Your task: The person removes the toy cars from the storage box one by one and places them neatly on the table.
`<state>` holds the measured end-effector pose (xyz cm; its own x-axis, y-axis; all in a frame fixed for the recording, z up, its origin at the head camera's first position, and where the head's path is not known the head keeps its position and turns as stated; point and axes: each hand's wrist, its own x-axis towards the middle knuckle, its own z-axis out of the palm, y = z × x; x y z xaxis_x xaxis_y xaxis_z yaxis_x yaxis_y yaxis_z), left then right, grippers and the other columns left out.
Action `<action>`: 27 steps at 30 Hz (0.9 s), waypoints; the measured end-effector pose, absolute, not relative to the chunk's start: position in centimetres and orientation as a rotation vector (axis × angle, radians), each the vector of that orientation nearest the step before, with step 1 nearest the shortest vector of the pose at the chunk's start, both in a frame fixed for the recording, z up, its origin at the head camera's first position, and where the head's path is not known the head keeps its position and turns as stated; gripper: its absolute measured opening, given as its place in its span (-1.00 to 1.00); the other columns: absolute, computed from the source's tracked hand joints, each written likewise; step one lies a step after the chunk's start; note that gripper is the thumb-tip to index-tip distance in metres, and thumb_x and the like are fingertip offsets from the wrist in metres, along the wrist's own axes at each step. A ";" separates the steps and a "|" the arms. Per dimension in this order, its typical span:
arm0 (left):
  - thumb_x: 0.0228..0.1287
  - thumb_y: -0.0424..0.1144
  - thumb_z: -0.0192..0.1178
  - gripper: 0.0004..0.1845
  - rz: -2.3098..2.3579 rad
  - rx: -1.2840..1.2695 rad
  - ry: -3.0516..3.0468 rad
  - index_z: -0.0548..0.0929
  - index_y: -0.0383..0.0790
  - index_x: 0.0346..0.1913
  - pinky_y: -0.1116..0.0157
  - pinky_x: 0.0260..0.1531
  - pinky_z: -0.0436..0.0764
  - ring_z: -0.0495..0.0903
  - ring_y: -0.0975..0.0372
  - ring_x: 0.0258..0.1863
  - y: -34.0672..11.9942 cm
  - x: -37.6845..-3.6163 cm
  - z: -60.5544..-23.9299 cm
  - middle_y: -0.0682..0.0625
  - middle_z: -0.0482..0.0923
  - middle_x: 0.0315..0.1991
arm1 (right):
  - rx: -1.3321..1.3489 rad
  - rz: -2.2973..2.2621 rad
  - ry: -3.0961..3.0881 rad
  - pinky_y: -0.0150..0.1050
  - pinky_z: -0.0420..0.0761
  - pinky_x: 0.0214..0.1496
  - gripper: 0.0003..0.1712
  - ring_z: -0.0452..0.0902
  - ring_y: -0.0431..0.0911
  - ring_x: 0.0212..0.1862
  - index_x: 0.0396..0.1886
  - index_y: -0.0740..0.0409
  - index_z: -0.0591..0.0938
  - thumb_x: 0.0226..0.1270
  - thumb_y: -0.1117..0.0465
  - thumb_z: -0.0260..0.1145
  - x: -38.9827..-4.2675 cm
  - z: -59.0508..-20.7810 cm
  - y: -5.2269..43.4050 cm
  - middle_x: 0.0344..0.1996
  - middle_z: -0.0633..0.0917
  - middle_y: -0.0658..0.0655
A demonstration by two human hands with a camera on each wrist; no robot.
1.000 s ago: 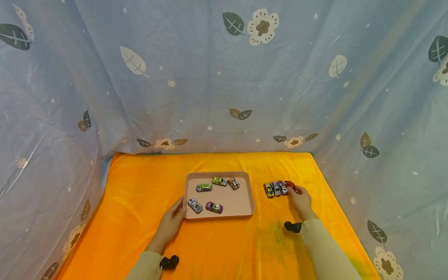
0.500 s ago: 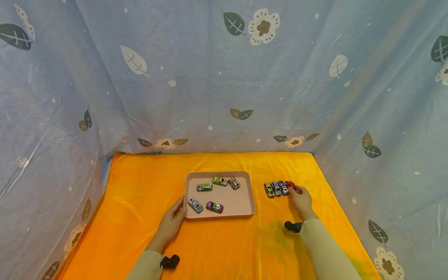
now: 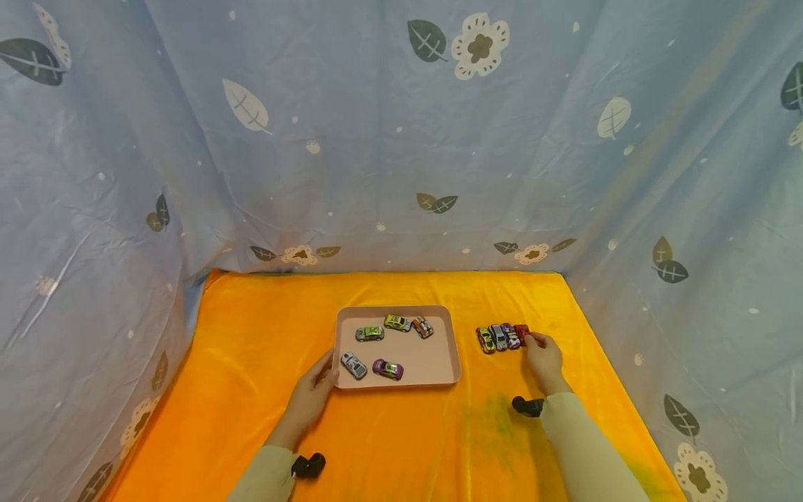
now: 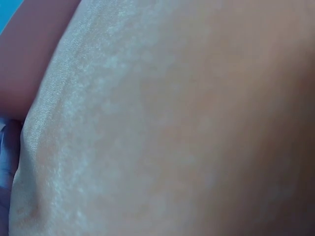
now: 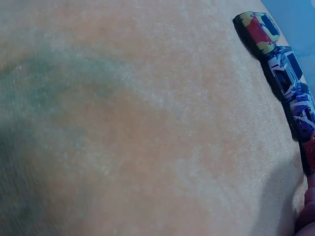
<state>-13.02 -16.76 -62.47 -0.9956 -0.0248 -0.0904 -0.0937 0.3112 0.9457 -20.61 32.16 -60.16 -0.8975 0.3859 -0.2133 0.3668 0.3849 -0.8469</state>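
A pink tray point(image 3: 439, 362) lies on the orange cloth and holds several toy cars, among them a silver one point(image 3: 353, 365) and a purple one point(image 3: 387, 369). My left hand point(image 3: 314, 392) grips the tray's near left corner, thumb on the rim. To the tray's right, several toy cars stand side by side in a row point(image 3: 502, 337). My right hand point(image 3: 543, 354) pinches the red car point(image 3: 522, 334) at the row's right end. In the right wrist view the row point(image 5: 284, 73) runs along the right edge. The left wrist view shows only cloth up close.
The orange cloth point(image 3: 263, 348) covers the table, and a blue curtain with leaf and flower prints point(image 3: 376, 139) closes off the left, back and right sides. A greenish stain point(image 3: 495, 418) marks the cloth near the front.
The head view has shifted slightly. Both hands and all the cars stay where they were.
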 end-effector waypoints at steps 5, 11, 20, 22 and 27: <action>0.41 0.00 0.12 -0.41 1.797 -0.129 2.497 0.29 0.14 0.45 0.09 0.17 0.45 0.48 0.12 0.17 -16.9 -12.9 -62.4 0.01 0.43 0.28 | -0.730 1.576 -2.593 0.12 0.27 0.31 -0.38 0.24 0.25 0.26 0.32 0.37 0.33 0.54 -0.03 -0.03 -20.8 -60.2 31.9 0.22 0.37 0.41; 0.40 0.01 0.13 -0.42 1.809 -0.120 2.508 0.31 0.16 0.45 0.06 0.17 0.44 0.47 0.13 0.17 -16.9 -13.3 -62.4 0.05 0.44 0.27 | -0.783 1.625 -2.533 0.12 0.19 0.37 -0.32 0.14 0.27 0.36 0.39 0.33 0.28 0.54 -0.09 -0.06 -21.1 -59.9 31.9 0.31 0.30 0.40; 0.39 0.01 0.14 -0.42 1.795 -0.111 2.511 0.32 0.17 0.44 0.05 0.18 0.43 0.47 0.15 0.15 -17.0 -13.2 -62.9 0.08 0.46 0.25 | -0.696 1.609 -2.298 -0.15 0.45 0.06 -0.37 0.35 0.08 0.05 0.27 0.29 0.41 0.48 -0.11 0.05 -19.6 -59.6 30.2 0.12 0.44 0.27; 0.40 0.00 0.14 -0.43 1.794 -0.111 2.512 0.32 0.16 0.44 0.03 0.19 0.41 0.46 0.14 0.16 -17.0 -13.1 -62.9 0.08 0.46 0.25 | -0.599 1.599 -2.291 -0.29 0.48 -0.17 -0.40 0.37 0.00 -0.11 0.22 0.26 0.44 0.46 -0.12 0.10 -19.7 -59.1 28.8 0.01 0.48 0.21; 0.41 0.00 0.13 -0.42 1.787 -0.091 2.512 0.31 0.15 0.45 0.02 0.20 0.40 0.45 0.12 0.15 -16.9 -13.3 -62.6 0.06 0.45 0.26 | -0.302 1.670 -2.364 -0.41 0.49 -0.31 -0.40 0.37 -0.07 -0.17 0.22 0.17 0.43 0.39 -0.13 0.21 -20.5 -57.2 24.5 -0.03 0.50 0.15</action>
<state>-13.29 -16.94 -62.56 -0.9966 -0.0145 -0.0812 -0.0815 0.3273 0.9414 -20.52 24.49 -57.22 -0.9520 0.2981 0.0693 0.0343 0.3289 -0.9437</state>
